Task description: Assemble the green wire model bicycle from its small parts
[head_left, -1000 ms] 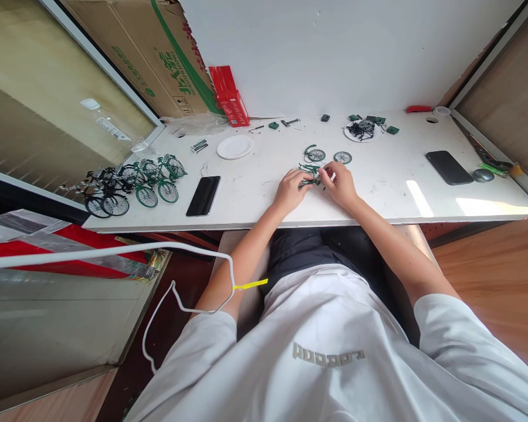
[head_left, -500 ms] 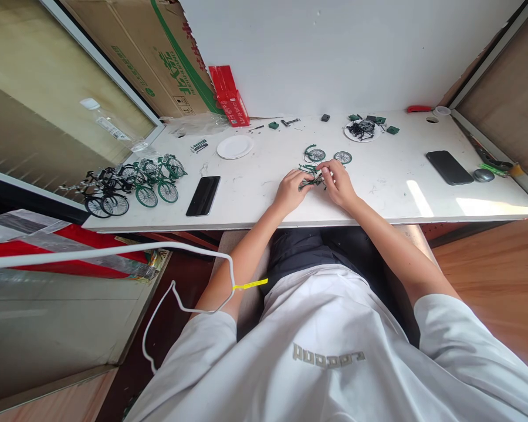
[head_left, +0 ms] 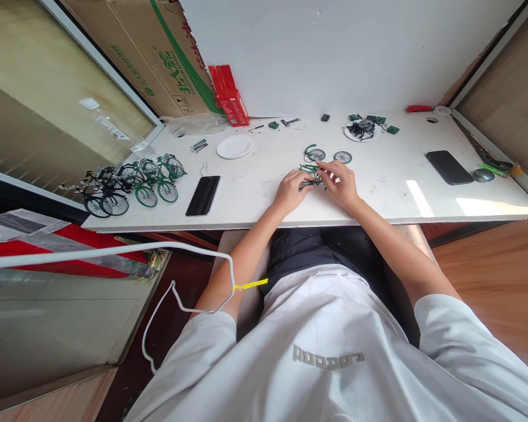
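Observation:
Near the middle of the white table [head_left: 255, 199], my left hand [head_left: 291, 190] pinches a small dark green and black bicycle part [head_left: 315, 180]. My right hand [head_left: 341, 183] is closed at that part's right side, thumb and fingertips together; what lies between them is too small to make out. A green frame piece [head_left: 307, 168] shows just beyond the fingers. Farther back lie a green fender with a wheel [head_left: 315, 154] and a loose wheel [head_left: 343, 157].
Several model bicycles [head_left: 146, 186] stand at the left, by a phone [head_left: 203, 196]. A white plate [head_left: 234, 147], a red box [head_left: 234, 105] and a plate of black parts [head_left: 361, 131] are farther back. Another phone [head_left: 449, 167] lies right; a white cable [head_left: 171, 246] crosses the lower left.
My right hand has shifted slightly, with its fingers now stretched more to the left over the part. My left hand has stayed in place.

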`<state>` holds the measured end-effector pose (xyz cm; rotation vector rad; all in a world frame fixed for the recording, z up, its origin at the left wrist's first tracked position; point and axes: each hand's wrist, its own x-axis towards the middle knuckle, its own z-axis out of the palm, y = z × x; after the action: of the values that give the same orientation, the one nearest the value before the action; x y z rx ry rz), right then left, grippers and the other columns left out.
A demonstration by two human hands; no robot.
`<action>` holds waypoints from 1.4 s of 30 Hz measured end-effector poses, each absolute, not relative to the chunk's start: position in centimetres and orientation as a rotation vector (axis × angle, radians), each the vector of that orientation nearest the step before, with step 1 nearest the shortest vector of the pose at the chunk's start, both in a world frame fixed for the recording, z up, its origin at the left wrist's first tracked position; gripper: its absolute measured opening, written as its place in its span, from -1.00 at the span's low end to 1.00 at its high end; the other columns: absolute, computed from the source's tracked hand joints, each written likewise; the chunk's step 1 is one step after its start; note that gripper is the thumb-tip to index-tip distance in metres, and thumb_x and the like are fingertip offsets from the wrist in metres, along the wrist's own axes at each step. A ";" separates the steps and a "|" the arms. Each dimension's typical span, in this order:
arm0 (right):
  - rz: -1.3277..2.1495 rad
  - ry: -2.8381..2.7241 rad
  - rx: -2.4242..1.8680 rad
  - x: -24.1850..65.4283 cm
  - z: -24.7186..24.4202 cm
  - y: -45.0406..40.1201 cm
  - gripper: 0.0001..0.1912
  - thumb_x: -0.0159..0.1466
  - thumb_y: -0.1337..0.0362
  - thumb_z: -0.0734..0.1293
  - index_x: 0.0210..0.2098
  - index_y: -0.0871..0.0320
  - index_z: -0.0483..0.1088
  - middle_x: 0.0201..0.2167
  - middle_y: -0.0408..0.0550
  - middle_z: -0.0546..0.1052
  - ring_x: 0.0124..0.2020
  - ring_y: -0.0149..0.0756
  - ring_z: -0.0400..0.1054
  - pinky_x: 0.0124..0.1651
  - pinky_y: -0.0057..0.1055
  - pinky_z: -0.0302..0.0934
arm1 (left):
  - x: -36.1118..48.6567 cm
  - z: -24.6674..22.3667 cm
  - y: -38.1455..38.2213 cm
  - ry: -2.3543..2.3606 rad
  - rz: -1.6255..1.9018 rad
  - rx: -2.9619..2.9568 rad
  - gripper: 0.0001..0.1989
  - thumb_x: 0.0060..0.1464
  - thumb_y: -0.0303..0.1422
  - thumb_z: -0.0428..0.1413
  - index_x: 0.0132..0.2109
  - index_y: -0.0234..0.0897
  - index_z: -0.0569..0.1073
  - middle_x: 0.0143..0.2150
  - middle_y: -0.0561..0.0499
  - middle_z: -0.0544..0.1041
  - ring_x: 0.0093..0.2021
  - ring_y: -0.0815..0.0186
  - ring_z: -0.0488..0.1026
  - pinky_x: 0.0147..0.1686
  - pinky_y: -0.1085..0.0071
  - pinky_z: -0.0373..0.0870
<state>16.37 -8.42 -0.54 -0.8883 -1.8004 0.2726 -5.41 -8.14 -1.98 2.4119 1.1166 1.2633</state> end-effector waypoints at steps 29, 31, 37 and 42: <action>0.212 -1.722 -0.854 16.5 -0.7 -8.2 -0.46 0.55 -0.26 0.37 -0.02 0.05 0.74 -0.19 0.05 0.74 -0.38 -0.28 0.49 -0.31 -0.30 0.40 | -5.6 -2.4 -8.0 1.095 1.264 2.436 -0.83 0.30 -0.54 0.35 -0.04 -0.21 0.63 -0.05 -0.10 0.74 0.04 0.07 0.64 0.06 0.14 0.61; 0.217 -1.706 -0.860 16.5 -0.7 -8.2 -0.44 0.52 -0.29 0.39 -0.05 0.06 0.75 -0.21 0.04 0.75 -0.39 -0.28 0.50 -0.31 -0.30 0.40 | -5.6 -2.5 -7.9 1.102 1.266 2.448 -0.83 0.29 -0.54 0.36 -0.05 -0.21 0.63 -0.06 -0.10 0.74 0.03 0.07 0.64 0.07 0.14 0.60; 0.240 -1.706 -0.892 16.3 -0.8 -8.3 -0.37 0.58 -0.29 0.29 0.15 0.04 0.76 -0.20 0.05 0.77 -0.35 -0.23 0.54 -0.34 -0.27 0.39 | -5.6 -2.6 -7.8 1.083 1.276 2.467 -0.82 0.29 -0.56 0.36 -0.04 -0.23 0.63 -0.06 -0.11 0.74 0.03 0.08 0.64 0.07 0.15 0.60; 0.281 -1.740 -0.877 16.3 -0.6 -8.5 -0.39 0.60 -0.25 0.28 0.24 0.02 0.71 -0.11 0.06 0.79 -0.35 -0.26 0.54 -0.34 -0.29 0.41 | -5.6 -2.6 -7.8 1.070 1.281 2.468 -0.82 0.29 -0.56 0.35 -0.05 -0.22 0.63 -0.06 -0.11 0.74 0.02 0.08 0.64 0.08 0.14 0.59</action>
<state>16.28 -8.48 -0.63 -0.8767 -1.7404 0.2813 -5.61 -7.77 -2.59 2.4679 1.0701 1.2811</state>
